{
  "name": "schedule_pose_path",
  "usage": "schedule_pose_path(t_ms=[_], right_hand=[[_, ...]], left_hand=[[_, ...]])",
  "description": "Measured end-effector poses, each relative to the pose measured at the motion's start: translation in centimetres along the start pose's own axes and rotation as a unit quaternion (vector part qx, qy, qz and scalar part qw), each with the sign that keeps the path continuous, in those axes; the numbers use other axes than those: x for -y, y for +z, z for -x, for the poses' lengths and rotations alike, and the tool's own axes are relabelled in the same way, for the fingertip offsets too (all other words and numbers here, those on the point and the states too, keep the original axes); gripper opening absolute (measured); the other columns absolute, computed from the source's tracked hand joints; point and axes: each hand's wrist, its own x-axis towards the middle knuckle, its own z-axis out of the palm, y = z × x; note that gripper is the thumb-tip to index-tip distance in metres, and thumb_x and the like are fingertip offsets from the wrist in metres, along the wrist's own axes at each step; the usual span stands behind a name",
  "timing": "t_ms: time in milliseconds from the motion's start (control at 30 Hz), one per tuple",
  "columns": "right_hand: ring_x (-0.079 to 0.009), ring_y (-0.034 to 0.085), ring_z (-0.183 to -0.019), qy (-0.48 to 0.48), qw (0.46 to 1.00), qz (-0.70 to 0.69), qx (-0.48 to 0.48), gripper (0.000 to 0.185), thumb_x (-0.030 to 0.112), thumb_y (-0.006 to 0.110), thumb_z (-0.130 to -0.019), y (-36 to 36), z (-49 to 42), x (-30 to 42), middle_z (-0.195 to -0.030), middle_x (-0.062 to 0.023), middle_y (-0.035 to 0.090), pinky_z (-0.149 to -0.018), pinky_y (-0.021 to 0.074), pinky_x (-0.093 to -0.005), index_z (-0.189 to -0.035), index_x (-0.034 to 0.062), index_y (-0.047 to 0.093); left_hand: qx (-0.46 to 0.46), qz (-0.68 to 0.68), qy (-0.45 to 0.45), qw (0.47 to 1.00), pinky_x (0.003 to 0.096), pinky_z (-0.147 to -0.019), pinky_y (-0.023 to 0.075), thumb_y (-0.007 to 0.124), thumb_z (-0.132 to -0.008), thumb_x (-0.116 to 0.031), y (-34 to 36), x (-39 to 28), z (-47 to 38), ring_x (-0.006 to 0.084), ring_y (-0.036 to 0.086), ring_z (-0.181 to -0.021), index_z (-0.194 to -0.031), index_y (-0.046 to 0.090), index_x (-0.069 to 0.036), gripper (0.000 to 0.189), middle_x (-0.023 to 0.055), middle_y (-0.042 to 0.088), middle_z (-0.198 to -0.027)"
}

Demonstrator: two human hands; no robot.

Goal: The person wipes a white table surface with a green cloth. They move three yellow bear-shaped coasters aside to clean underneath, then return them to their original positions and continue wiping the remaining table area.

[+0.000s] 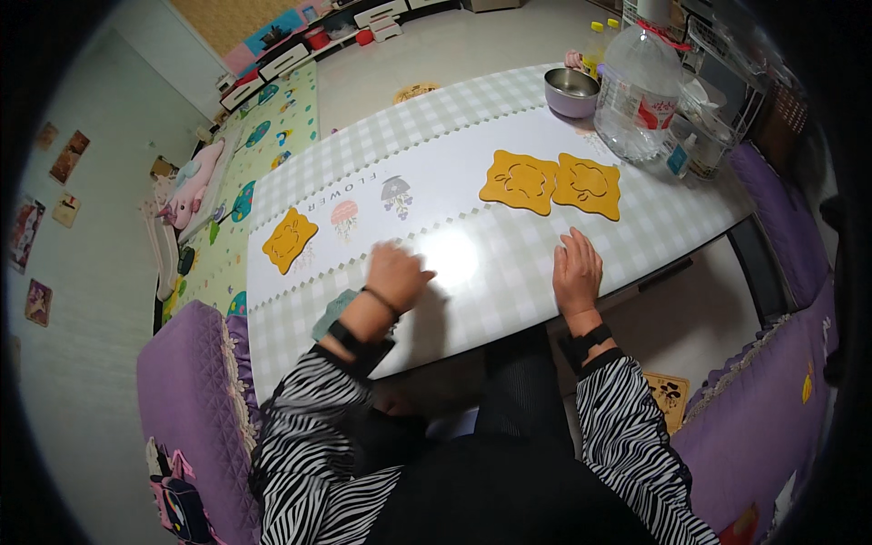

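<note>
My left hand [399, 278] is over the near left part of the checked table [504, 293]. It is blurred, with its fingers curled, and whether it holds anything is unclear. A grey-green cloth [332, 315] lies beside and partly behind that wrist. My right hand [578, 271] rests by the near edge, palm down, fingers together and extended, with nothing visible in it. Beyond it lie two yellow placemats with cut-out patterns, one [519, 182] on the left and one [588, 187] on the right, edges touching. A smaller-looking yellow placemat [290, 241] lies at the table's left end.
A steel bowl with a lilac outside [571, 102] stands at the far right, beside a large clear plastic bottle [637, 102] and a wire basket [712, 129]. Purple-covered chairs flank the table, one at left [194, 409] and one at right [756, 415].
</note>
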Motion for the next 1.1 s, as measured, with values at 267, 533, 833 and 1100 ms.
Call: schedule_pose_path(t_ms=[267, 533, 833, 1100], right_hand=[[-0.0306, 0.052, -0.114, 0.010, 1.000, -0.012, -0.007, 0.025, 0.020, 0.054, -0.089, -0.1, -0.2, -0.2, -0.119, -0.0150, 0.058, -0.095, 0.0381, -0.0429, -0.105, 0.0025, 0.061], [-0.0299, 0.052, -0.113, 0.012, 1.000, -0.004, -0.004, 0.024, 0.020, 0.053, -0.089, -0.1, -0.1, -0.2, -0.119, -0.0141, 0.058, -0.094, 0.0382, -0.0428, -0.104, 0.0031, 0.061], [-0.0304, 0.052, -0.113, -0.001, 1.000, 0.001, 0.004, 0.022, 0.019, 0.054, -0.089, 0.1, -0.1, -0.1, -0.119, -0.0143, 0.058, -0.094, 0.0367, -0.0430, -0.104, 0.0035, 0.060], [-0.0315, 0.051, -0.114, 0.001, 1.000, 0.012, 0.022, 0.025, 0.021, 0.052, -0.090, -0.2, -0.2, 0.2, -0.119, -0.0161, 0.058, -0.095, 0.0360, -0.0438, -0.104, 0.0022, 0.060]], left_hand=[[-0.090, 0.124, 0.114, 0.982, 0.0586, -0.104, 0.0251, 0.055, -0.086, -0.044, 2.4, -9.4, -16.1, 0.0363, 0.027, -0.136, -0.138, 0.040, -0.020, 0.059, 0.0185, 0.030, -0.147], [0.018, 0.164, -0.004, 0.986, 0.0582, -0.106, 0.0220, 0.040, -0.093, -0.049, 3.0, -8.7, -16.4, 0.0331, 0.020, -0.140, -0.141, 0.037, -0.026, 0.053, 0.0175, 0.021, -0.151], [0.048, 0.162, -0.165, 0.972, 0.0613, -0.104, 0.0220, 0.043, -0.091, -0.049, 4.8, -0.4, -12.1, 0.0322, 0.021, -0.140, -0.142, 0.035, -0.024, 0.057, 0.0189, 0.022, -0.151], [0.007, 0.127, -0.251, 0.960, 0.0591, -0.091, 0.0318, 0.046, -0.092, -0.041, 6.4, -2.1, -15.4, 0.0380, 0.030, -0.128, -0.137, 0.040, -0.025, 0.048, 0.0210, 0.032, -0.141]])
